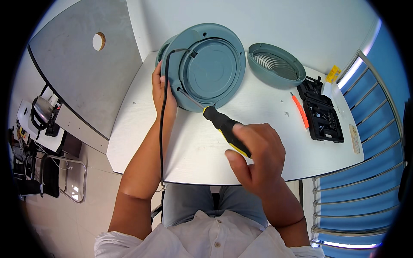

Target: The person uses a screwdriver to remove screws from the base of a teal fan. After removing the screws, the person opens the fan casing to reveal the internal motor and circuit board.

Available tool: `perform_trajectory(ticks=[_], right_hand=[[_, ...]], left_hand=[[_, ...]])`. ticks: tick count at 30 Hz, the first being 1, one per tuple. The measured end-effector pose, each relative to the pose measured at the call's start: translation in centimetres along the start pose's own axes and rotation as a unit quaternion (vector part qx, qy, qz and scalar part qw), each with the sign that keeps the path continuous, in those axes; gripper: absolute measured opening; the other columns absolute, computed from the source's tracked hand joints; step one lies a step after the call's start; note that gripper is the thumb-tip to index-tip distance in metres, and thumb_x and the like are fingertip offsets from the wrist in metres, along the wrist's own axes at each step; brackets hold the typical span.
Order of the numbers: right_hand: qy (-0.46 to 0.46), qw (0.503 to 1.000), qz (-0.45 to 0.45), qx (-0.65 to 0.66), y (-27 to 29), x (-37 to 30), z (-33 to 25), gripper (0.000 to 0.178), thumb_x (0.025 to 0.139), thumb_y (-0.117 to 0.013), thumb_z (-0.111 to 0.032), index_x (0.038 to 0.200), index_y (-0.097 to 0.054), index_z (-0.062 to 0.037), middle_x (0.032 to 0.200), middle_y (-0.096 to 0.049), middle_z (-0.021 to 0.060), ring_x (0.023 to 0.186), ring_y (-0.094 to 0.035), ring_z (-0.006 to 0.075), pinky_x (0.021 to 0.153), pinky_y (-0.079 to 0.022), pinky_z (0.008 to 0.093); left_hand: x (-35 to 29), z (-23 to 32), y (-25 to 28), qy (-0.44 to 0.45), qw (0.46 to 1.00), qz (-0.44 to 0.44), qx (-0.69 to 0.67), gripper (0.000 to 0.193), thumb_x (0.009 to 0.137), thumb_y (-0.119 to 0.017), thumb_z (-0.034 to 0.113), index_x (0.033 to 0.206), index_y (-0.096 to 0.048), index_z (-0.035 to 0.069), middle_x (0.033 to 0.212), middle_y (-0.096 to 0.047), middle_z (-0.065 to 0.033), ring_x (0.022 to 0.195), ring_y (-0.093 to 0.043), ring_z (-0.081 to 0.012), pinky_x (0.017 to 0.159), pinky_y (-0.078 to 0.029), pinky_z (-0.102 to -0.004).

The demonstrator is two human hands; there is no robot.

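Observation:
A round grey-green appliance (pixel 211 65) stands tilted on the table, its flat underside facing me. My left hand (pixel 164 96) is closed on its left edge. A black power cord (pixel 163 116) leaves the underside and hangs down across my left wrist past the table's front edge. My right hand (pixel 264 155) holds a screwdriver (pixel 224 125) by its black and yellow handle, thumb lifted slightly off it. The screwdriver's shaft points up and left, its tip at a hole low on the left of the base's rim. Whether a screw sits there is hidden.
Behind on the right lies a grey-green slatted cover (pixel 277 66). Beside it are an open black tool case (pixel 322 114), an orange flexible shaft (pixel 300 112) and a yellow box (pixel 333 74). Small screws (pixel 286 114) lie on the white table (pixel 193 150). Metal railings (pixel 365 172) stand at right.

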State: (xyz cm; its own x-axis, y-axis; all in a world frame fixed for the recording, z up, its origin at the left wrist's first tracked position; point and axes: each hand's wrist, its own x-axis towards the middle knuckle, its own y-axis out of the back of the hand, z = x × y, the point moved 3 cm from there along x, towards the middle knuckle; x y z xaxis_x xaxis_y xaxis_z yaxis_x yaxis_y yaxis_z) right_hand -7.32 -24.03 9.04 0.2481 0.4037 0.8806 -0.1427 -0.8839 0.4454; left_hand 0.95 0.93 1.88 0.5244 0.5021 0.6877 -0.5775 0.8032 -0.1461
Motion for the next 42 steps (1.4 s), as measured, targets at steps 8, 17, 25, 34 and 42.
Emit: perform_trajectory(ticks=[8, 17, 25, 34, 42], right_hand=[[-0.096, 0.991, 0.06, 0.073, -0.5, -1.6, 0.8, 0.04, 0.076, -0.067, -0.01, 0.108, -0.047, 0.0027, 0.094, -0.057, 0.0174, 0.068, -0.054, 0.0268, 0.063, -0.044, 0.0359], [-0.053, 0.994, 0.071, 0.061, -1.0, -1.0, 0.0, 0.047, 0.075, -0.065, -0.008, 0.116, -0.041, 0.0, 0.095, -0.057, 0.0192, 0.071, -0.059, 0.0275, 0.058, -0.049, 0.0321], [-0.041, 0.994, 0.095, 0.038, -1.2, -2.0, 0.9, 0.035, 0.077, -0.067, -0.008, 0.109, -0.052, -0.0025, 0.085, -0.06, 0.0141, 0.065, -0.057, 0.0239, 0.054, -0.046, 0.0306], [-0.05, 0.991, 0.112, 0.045, -0.6, -3.0, 0.7, 0.037, 0.075, -0.066, -0.004, 0.109, -0.051, -0.0026, 0.086, -0.06, 0.0148, 0.067, -0.057, 0.0249, 0.055, -0.046, 0.0315], [-0.129, 0.981, 0.116, 0.089, 1.8, -5.1, 0.4, 0.035, 0.091, -0.052, -0.02, 0.114, -0.041, 0.0029, 0.102, -0.05, 0.0182, 0.084, -0.051, 0.0175, 0.076, -0.044, 0.0294]], left_hand=[[0.0, 0.1, 0.0, -0.003, 1.0, -0.001, 0.003, 0.046, 0.092, -0.041, 0.03, 0.13, -0.039, 0.004, 0.137, -0.039, -0.0124, 0.127, -0.036, -0.0233, 0.107, -0.025, -0.0366], [0.0, 0.1, 0.0, -0.006, 1.0, -0.003, 0.006, 0.044, 0.092, -0.042, 0.027, 0.13, -0.04, 0.004, 0.138, -0.038, -0.0129, 0.127, -0.036, -0.024, 0.107, -0.025, -0.037], [-0.1, 0.1, 0.0, -0.007, 1.0, -0.001, 0.005, 0.043, 0.091, -0.043, 0.023, 0.129, -0.041, 0.004, 0.139, -0.037, -0.0132, 0.128, -0.036, -0.0246, 0.107, -0.025, -0.0374], [-0.1, 0.0, 0.1, -0.008, 1.0, -0.002, 0.003, 0.041, 0.09, -0.045, 0.02, 0.128, -0.041, 0.004, 0.139, -0.037, -0.0137, 0.128, -0.036, -0.0253, 0.107, -0.025, -0.0378], [0.5, -0.4, 0.7, -0.007, 1.0, 0.016, -0.016, 0.04, 0.089, -0.046, 0.017, 0.128, -0.042, 0.005, 0.14, -0.036, -0.014, 0.128, -0.036, -0.0259, 0.107, -0.025, -0.0381]])
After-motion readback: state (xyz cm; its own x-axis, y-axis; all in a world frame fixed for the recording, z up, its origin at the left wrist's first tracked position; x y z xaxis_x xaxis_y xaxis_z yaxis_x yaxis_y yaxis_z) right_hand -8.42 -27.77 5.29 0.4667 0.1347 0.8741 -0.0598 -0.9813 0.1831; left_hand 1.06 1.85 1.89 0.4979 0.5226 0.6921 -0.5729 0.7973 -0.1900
